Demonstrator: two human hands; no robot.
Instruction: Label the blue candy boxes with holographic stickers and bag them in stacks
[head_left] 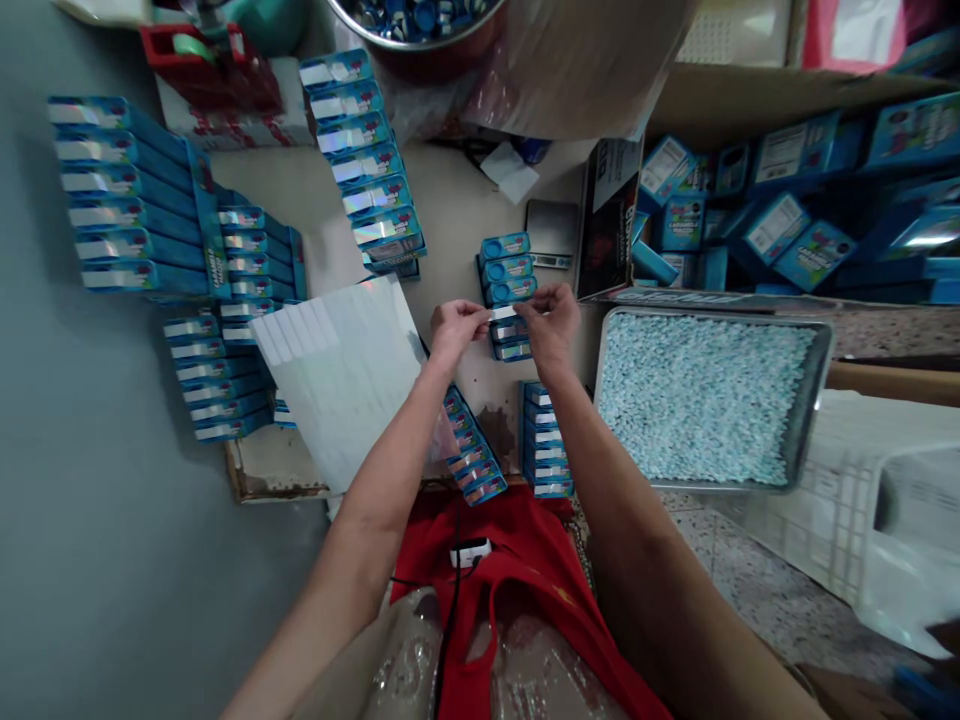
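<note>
In the head view, a row of small blue boxes (507,267) stands on the table in front of me. My left hand (456,330) pinches the left end of a small white sticker (503,312). My right hand (553,322) pinches its right end. Stretched between my fingers, the sticker lies over one box of the row; whether it is pressed down, I cannot tell. Boxes nearer me in that row have shiny white strips on their ends, while the farther ones show round marks. Left of my left hand lies a white sticker sheet (352,370), partly under my forearm.
Stacked blue boxes (135,200) fill the left side, with another row (364,160) at the back. A tray of pale blue pellets (823,370) and a carton of blue boxes (660,297) stand right. Behind are a small scale (553,225) and a metal bowl (450,45).
</note>
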